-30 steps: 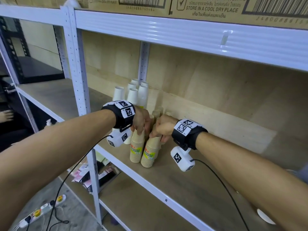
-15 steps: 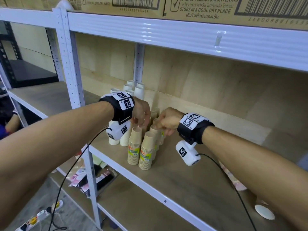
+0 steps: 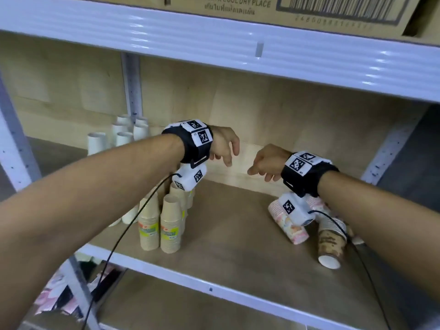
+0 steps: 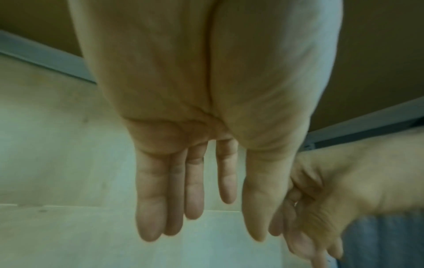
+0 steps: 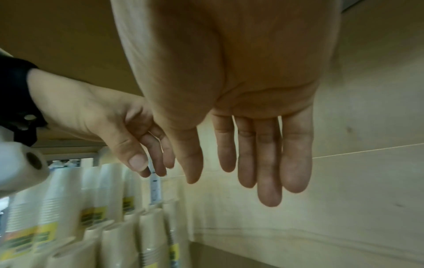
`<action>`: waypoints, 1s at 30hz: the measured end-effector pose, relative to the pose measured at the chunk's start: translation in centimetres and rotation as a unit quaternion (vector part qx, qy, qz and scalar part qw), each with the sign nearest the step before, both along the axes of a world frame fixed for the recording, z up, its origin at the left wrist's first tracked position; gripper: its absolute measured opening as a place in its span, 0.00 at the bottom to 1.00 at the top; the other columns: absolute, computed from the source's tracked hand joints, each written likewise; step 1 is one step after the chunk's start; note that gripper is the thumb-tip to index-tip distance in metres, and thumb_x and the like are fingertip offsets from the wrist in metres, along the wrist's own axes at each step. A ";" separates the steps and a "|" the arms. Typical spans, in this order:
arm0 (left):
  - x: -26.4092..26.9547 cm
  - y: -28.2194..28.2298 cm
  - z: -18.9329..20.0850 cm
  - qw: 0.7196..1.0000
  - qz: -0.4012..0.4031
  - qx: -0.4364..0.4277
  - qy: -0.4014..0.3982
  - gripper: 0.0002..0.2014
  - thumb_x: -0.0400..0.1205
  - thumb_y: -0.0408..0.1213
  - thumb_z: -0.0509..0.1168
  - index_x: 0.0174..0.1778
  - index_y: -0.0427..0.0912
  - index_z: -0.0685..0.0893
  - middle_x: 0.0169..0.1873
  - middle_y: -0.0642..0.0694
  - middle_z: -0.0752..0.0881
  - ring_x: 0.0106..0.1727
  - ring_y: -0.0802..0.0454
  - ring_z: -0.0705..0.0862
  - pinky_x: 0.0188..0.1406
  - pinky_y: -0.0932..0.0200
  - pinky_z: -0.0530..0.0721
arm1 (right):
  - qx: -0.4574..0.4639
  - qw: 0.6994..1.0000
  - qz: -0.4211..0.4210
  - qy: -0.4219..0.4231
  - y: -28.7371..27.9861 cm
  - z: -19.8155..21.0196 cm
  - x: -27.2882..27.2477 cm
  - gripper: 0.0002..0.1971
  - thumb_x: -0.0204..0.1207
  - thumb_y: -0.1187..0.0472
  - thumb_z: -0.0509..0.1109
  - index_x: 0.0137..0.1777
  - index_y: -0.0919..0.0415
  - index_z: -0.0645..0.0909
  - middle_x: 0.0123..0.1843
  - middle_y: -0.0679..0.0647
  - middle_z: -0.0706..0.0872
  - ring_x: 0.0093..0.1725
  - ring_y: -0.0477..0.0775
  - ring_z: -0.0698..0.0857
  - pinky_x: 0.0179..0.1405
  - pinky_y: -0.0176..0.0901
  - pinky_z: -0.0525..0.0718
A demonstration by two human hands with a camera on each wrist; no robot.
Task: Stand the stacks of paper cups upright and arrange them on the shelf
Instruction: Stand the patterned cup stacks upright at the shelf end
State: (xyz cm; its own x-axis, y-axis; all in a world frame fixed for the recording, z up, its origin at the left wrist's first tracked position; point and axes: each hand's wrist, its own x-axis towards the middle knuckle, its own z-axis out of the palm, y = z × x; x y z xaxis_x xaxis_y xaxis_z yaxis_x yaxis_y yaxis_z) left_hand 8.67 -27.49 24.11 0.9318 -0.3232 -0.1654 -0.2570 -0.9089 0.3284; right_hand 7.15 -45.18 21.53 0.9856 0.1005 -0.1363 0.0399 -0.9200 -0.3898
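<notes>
Several stacks of brown paper cups [image 3: 169, 225] [image 5: 114, 226] stand upright on the wooden shelf [image 3: 226, 234], left of the middle, with white cup stacks [image 3: 123, 134] upright behind them. At the right, a pink patterned stack [image 3: 287, 222] and a brown mottled stack [image 3: 331, 246] lie on their sides. My left hand [image 3: 226, 146] [image 4: 195, 208] hangs above the shelf, right of the brown stacks, fingers straight and holding nothing. My right hand [image 3: 264, 164] [image 5: 259, 163] hovers beside it, also empty with fingers relaxed, above and left of the fallen stacks.
A white metal beam [image 3: 238, 51] runs overhead with cardboard boxes [image 3: 285, 8] on it. White uprights [image 3: 14, 148] frame the bay. A lower shelf [image 3: 166, 313] lies below, with packets [image 3: 54, 298] at the bottom left. Bare board lies between the two cup groups.
Both hands have let go of the brown cup stacks and moved right and up, away from them. The view has swung right, bringing the fallen stacks into sight.
</notes>
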 end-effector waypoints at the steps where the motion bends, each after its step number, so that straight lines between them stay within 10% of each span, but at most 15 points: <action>1: 0.2 -1.3 -0.5 1.000 -0.014 -0.003 -0.001 0.20 0.67 0.44 0.80 0.52 0.60 0.84 0.51 0.46 0.87 0.52 0.44 0.89 0.53 0.47 0.90 | -0.004 1.000 -0.016 0.001 -1.0 -0.1 -0.3 0.18 0.71 0.53 0.79 0.54 0.66 0.85 0.47 0.58 0.89 0.43 0.57 0.91 0.48 0.50 0.87; 5: 0.8 -6.0 -3.0 0.996 -0.082 -0.008 -0.022 0.24 0.70 0.42 0.79 0.61 0.58 0.82 0.47 0.58 0.77 0.55 0.50 0.81 0.57 0.53 0.83 | -0.035 0.995 -0.088 -0.015 -4.9 -0.9 -1.6 0.20 0.71 0.52 0.79 0.57 0.65 0.84 0.49 0.59 0.87 0.47 0.58 0.88 0.40 0.45 0.83; 13: 0.2 -12.7 -7.7 0.981 -0.191 -0.007 -0.028 0.33 0.75 0.39 0.77 0.76 0.51 0.73 0.72 0.48 0.73 0.70 0.48 0.76 0.55 0.61 0.73 | -0.112 0.979 -0.171 -0.012 -12.3 -4.1 -4.3 0.23 0.76 0.52 0.74 0.65 0.66 0.81 0.65 0.60 0.83 0.62 0.61 0.84 0.57 0.46 0.82; 24: 0.9 -18.6 -14.5 0.968 -0.251 0.019 -0.017 0.36 0.73 0.36 0.78 0.77 0.51 0.73 0.71 0.44 0.75 0.69 0.44 0.77 0.60 0.57 0.77 | 0.008 0.957 -0.291 0.006 -18.9 -13.2 -7.8 0.48 0.66 0.45 0.80 0.83 0.57 0.62 0.81 0.60 0.68 0.78 0.63 0.70 0.75 0.51 0.71; 30: 1.5 -20.1 -17.3 0.961 -0.268 0.037 -0.065 0.38 0.68 0.45 0.80 0.75 0.53 0.76 0.73 0.48 0.74 0.74 0.47 0.73 0.74 0.54 0.72 | -0.020 0.943 -0.332 0.023 -19.4 -17.2 -7.3 0.67 0.39 0.30 0.71 0.84 0.50 0.55 0.80 0.59 0.67 0.77 0.63 0.71 0.75 0.55 0.71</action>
